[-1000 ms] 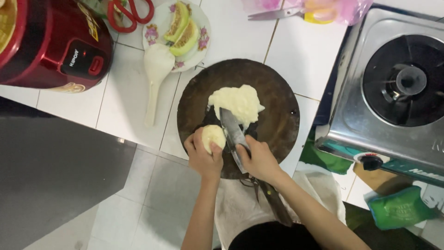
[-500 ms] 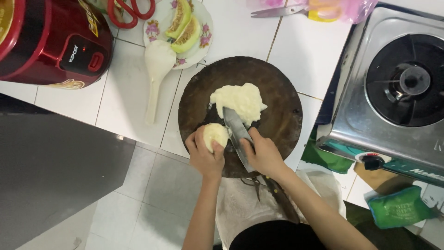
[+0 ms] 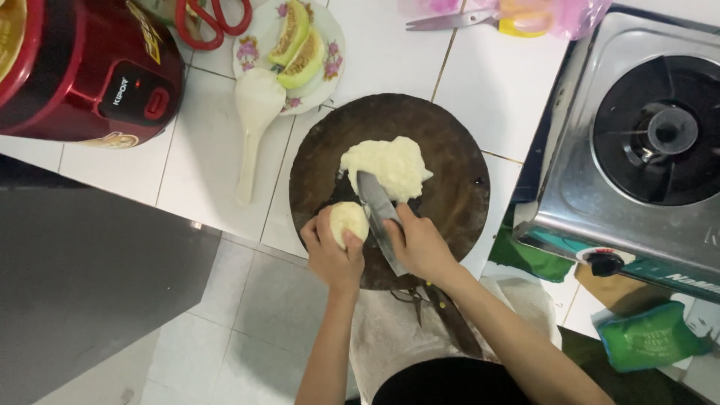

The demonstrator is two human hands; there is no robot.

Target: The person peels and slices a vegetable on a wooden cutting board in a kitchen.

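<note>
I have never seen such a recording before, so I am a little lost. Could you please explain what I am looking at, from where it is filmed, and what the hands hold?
A camera on a person's head looks down at a tiled counter. The left hand cups a pale round lump. The right hand presses on a knife blade beside it. Both are over a round dark cutting board, which carries a bigger pale mound. Nearby are a red rice cooker, a white rice paddle, a flowered plate of fruit slices, and a gas stove.
</note>
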